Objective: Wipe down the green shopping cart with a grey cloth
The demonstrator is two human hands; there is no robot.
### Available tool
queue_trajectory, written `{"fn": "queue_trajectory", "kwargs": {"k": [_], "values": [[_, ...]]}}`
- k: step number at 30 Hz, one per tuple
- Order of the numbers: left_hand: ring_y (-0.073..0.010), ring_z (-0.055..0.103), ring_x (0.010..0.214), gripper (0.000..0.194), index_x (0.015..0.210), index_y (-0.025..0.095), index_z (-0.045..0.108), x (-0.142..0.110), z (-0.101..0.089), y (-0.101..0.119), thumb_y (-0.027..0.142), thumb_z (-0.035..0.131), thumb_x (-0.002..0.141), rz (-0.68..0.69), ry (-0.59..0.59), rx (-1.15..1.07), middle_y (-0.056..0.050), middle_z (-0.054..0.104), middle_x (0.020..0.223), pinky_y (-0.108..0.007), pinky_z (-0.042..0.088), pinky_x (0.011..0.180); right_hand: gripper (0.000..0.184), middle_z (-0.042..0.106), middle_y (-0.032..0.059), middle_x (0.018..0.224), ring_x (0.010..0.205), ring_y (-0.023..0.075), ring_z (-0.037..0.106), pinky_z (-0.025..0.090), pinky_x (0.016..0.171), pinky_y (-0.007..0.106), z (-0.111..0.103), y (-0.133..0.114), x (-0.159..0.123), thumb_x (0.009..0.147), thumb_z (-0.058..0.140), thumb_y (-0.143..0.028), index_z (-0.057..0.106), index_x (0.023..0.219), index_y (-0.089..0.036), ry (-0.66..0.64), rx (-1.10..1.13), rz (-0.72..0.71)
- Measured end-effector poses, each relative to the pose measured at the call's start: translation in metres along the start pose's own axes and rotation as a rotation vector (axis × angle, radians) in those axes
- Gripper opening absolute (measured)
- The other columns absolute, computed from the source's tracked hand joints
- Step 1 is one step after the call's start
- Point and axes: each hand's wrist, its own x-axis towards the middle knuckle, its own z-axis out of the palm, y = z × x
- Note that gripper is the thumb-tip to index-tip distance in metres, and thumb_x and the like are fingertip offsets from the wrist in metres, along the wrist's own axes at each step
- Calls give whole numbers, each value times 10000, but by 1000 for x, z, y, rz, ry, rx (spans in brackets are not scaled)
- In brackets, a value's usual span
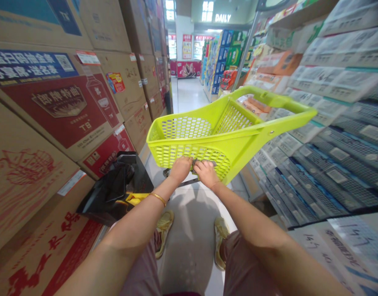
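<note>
A lime-green plastic shopping cart [250, 144] with perforated basket sides stands across the aisle before me, its handle to the right. Both my hands are low against the near side of its basket. My left hand [181, 167], with a gold bracelet at the wrist, is closed beside my right hand [206, 172], whose fingers are curled. A small dark grey, cloth-like thing [212, 163] shows at the fingers of both hands, pressed near the mesh. Most of it is hidden, so its kind is unclear.
Stacked cardboard cartons [74, 107] wall the left side. Beside them on the floor sits a black plastic bag [121, 181] with a yellow item [136, 198]. Shelves of wrapped packs [327, 78] line the right. The tiled aisle [192, 96] runs toward stacked blue and green goods [221, 53].
</note>
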Motion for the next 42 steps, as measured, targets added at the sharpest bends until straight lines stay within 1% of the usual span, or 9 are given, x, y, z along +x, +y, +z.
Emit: {"fn": "queue_trajectory", "kwargs": {"k": [3, 7, 10, 14, 17, 28, 33, 37, 42], "values": [[-204, 566, 911, 241, 1046, 116, 580, 1, 1, -1, 98, 418, 869, 7, 11, -4, -105, 632, 918, -310, 435, 788, 217, 592, 84, 1062, 924, 214, 407, 273, 792, 347, 2, -3, -4, 920, 401, -252, 610, 939, -195, -79, 6, -38], [-213, 571, 905, 225, 1009, 108, 589, 2, 2, -1, 105, 407, 876, 12, 20, -37, -117, 632, 909, -333, 431, 807, 215, 583, 102, 1041, 919, 222, 405, 280, 773, 343, -7, -4, 5, 885, 412, -172, 609, 971, -185, -104, 35, -4], [-209, 574, 898, 229, 976, 104, 599, 2, 2, -1, 92, 393, 876, 16, 29, -37, -116, 634, 904, -336, 426, 821, 249, 578, 104, 1045, 916, 229, 402, 273, 775, 347, -23, 1, 19, 853, 421, -147, 606, 1017, -183, -29, 53, 60], [-209, 575, 889, 236, 944, 94, 607, 2, 0, 0, 74, 383, 874, 20, 9, -30, -117, 633, 877, -337, 425, 822, 298, 554, 94, 1101, 960, 244, 387, 266, 803, 363, -45, 9, 34, 840, 414, -153, 605, 1061, -210, 158, 63, 196], [-204, 573, 892, 236, 954, 91, 604, 2, -2, 1, 81, 380, 881, 17, 12, -49, -125, 632, 898, -343, 422, 831, 321, 545, 88, 1122, 988, 249, 376, 263, 827, 373, -51, 12, 37, 838, 407, -147, 607, 1077, -221, 225, 55, 266], [-217, 581, 896, 226, 944, 97, 601, 1, -3, 2, 98, 384, 883, 20, 16, -18, -124, 632, 886, -341, 429, 811, 234, 574, 94, 1116, 970, 227, 405, 275, 819, 357, -5, -1, 5, 886, 420, -182, 605, 1027, -197, -36, 18, 19], [-226, 583, 887, 200, 914, 90, 599, 4, -4, 3, 90, 405, 865, 26, 8, -19, -133, 624, 856, -344, 429, 797, 223, 582, 94, 1041, 930, 218, 413, 290, 798, 348, 4, -6, -4, 903, 404, -191, 611, 984, -196, -142, 34, -47], [-229, 584, 880, 203, 893, 90, 606, 6, -3, 2, 92, 406, 857, 49, 10, -17, -133, 626, 852, -344, 431, 792, 238, 574, 96, 1078, 931, 226, 399, 285, 782, 348, -10, -1, 8, 867, 421, -146, 605, 1010, -189, -98, 37, 26], [-227, 583, 873, 244, 908, 80, 612, 5, -5, 2, 69, 375, 851, 52, 4, -13, -141, 629, 856, -352, 431, 791, 308, 554, 91, 1102, 956, 242, 387, 273, 796, 358, -45, 12, 27, 834, 422, -147, 601, 1077, -207, 105, 53, 210]]}}
